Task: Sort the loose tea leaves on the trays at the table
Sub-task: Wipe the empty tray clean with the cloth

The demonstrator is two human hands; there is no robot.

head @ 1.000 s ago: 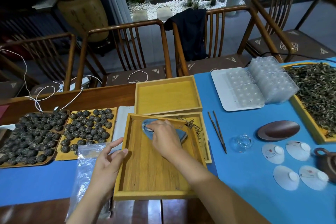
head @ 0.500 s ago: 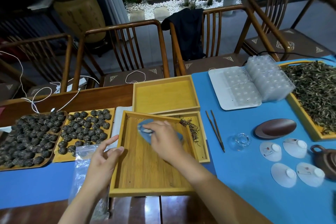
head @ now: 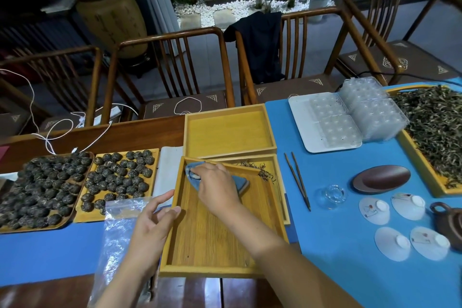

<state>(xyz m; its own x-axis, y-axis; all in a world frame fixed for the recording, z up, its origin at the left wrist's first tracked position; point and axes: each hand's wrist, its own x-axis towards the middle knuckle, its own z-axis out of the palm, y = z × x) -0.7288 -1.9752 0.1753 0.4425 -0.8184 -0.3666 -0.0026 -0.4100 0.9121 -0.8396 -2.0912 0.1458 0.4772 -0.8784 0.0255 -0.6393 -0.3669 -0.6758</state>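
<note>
I am pressing the soft blue cloth (head: 240, 182) with right hand (head: 217, 187) clenched on it; left hand (head: 150, 230), relaxed, is steadying the light, stiff bamboo tray's (head: 212, 270) rim.

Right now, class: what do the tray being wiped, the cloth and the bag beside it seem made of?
Tray: probably bamboo, matte yellow with fine parallel grain. Blue cloth under the right hand: soft woven fabric, folded and creased. Bag: thin clear plastic, crinkled and glinting.
</note>
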